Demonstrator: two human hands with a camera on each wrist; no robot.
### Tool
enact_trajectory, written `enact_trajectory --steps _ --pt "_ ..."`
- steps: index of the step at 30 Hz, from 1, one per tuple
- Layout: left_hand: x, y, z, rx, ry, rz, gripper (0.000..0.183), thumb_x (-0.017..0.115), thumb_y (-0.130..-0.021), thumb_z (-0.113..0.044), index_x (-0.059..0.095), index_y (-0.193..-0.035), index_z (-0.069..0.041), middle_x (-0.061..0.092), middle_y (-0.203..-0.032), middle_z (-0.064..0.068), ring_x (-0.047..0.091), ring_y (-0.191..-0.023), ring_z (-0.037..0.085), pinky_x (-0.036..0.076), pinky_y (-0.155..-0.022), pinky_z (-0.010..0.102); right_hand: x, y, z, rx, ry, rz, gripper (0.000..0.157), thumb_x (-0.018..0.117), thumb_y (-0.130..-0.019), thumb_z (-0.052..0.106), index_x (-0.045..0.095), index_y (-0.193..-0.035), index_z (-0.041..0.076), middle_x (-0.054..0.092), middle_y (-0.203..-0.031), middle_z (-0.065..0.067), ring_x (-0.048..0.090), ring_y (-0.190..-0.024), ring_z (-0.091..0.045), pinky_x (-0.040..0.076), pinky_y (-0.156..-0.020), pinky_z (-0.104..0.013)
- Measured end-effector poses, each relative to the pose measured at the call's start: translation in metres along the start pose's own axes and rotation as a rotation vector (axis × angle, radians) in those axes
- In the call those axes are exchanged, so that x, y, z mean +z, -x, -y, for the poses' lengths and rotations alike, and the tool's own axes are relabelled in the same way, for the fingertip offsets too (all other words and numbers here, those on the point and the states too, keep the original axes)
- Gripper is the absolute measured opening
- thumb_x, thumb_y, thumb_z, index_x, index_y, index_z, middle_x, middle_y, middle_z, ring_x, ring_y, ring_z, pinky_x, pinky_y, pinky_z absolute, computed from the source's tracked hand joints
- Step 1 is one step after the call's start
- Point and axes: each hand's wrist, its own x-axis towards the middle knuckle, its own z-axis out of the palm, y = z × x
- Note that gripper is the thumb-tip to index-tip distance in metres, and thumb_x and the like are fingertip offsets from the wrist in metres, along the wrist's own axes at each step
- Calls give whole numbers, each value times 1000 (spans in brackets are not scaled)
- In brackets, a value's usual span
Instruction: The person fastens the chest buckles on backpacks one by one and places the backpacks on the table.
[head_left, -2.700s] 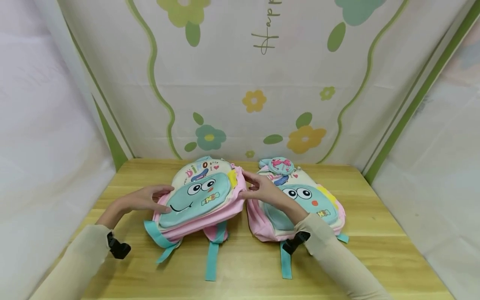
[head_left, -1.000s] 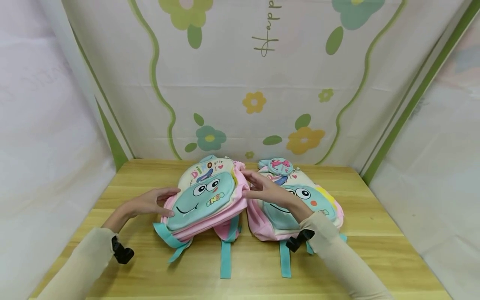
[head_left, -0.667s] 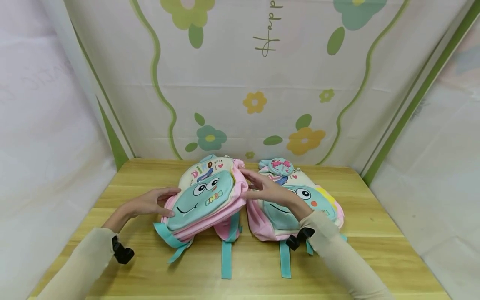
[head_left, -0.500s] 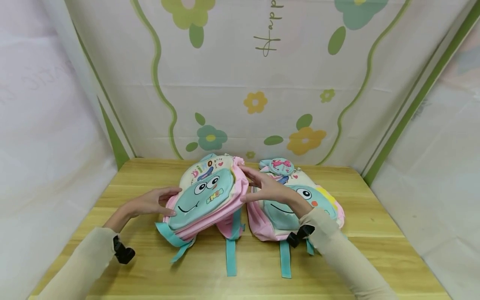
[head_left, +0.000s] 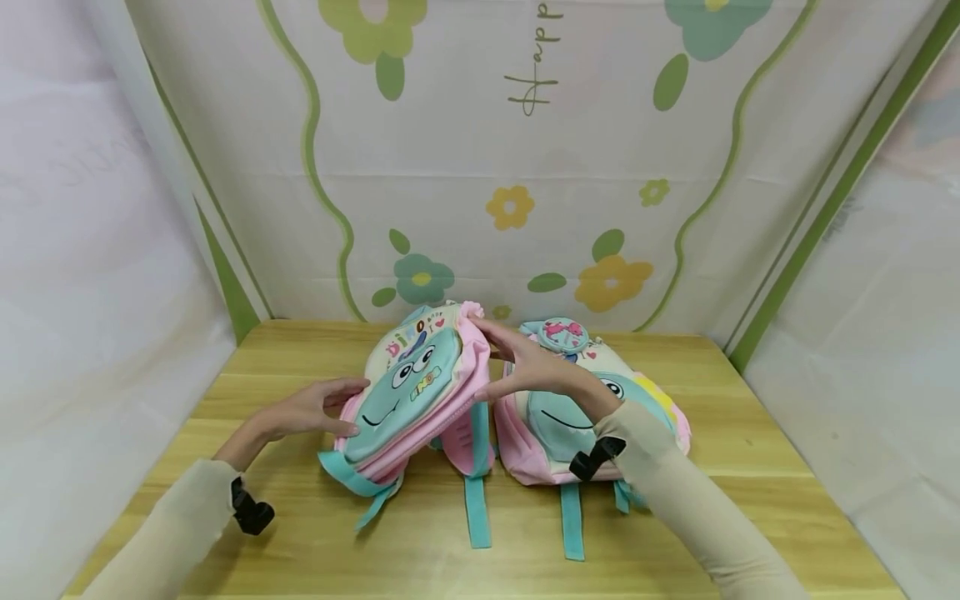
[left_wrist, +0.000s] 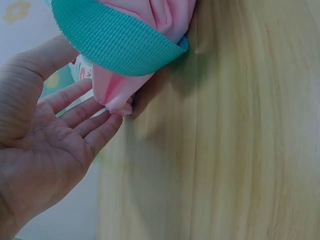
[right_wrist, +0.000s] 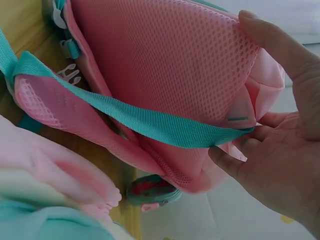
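A child's backpack (head_left: 408, 392) in pink, cream and teal, with a cartoon face, leans tilted between my hands. Its right side is raised. My left hand (head_left: 311, 410) holds its left side, thumb on the front and fingertips at the pink side pocket (left_wrist: 112, 90). On the opposite side, my right hand (head_left: 536, 367) grips the pink edge, and the right wrist view shows the pink mesh back (right_wrist: 165, 60) and a teal strap (right_wrist: 150, 122) beside the fingers. A matching backpack (head_left: 558, 421) lies right beside it, partly hidden under my right forearm.
Teal strap ends (head_left: 477, 508) hang onto the wooden table (head_left: 750, 500). A round pouch (head_left: 562, 335) sits at the top of the right backpack. Behind the table rises a white cloth (head_left: 450, 125) with printed flowers; more cloth hangs on both sides.
The left backpack has shifted slightly right and tipped further, its right side rising with my right hand. My left hand has followed a little to the right. The other backpack stays put.
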Motion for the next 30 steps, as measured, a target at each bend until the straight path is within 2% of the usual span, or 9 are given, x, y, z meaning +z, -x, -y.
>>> enact_trajectory --steps 5,10,18,25,30 --pt "5 -5 -2 13 21 -2 87 79 -90 -29 32 -157 0 33 -162 24 31 -150 46 30 -119 61 -4 -3 7 17 -7 -30 104 85 -84 20 19 -164 23 30 -166 1 32 -152 -17 30 -123 -48" --pt "11 -9 -4 23 48 -9 87 79 -90 -27 31 -158 0 33 -163 24 32 -149 46 31 -118 61 -6 -6 9 14 -23 -51 99 83 -86 20 21 -163 23 32 -164 1 35 -150 -21 29 -124 -48" --pt "18 -16 -4 31 90 -21 88 80 -90 -25 31 -158 0 30 -164 22 30 -151 44 28 -120 57 -9 -16 23 20 32 -81 97 82 -85 19 24 -163 23 39 -159 0 45 -142 -21 34 -122 -44" --pt "22 -22 -3 67 104 -12 86 78 -92 -24 29 -159 -2 28 -165 22 27 -152 43 28 -120 56 -12 -22 39 50 76 -76 98 82 -86 19 22 -164 22 41 -159 0 48 -140 -19 37 -120 -45" --pt "25 -28 -6 65 118 1 86 77 -92 -25 28 -160 -3 28 -165 21 28 -152 43 29 -121 56 -16 -24 45 52 87 -64 98 81 -86 20 21 -164 20 40 -159 -4 47 -141 -21 38 -119 -43"
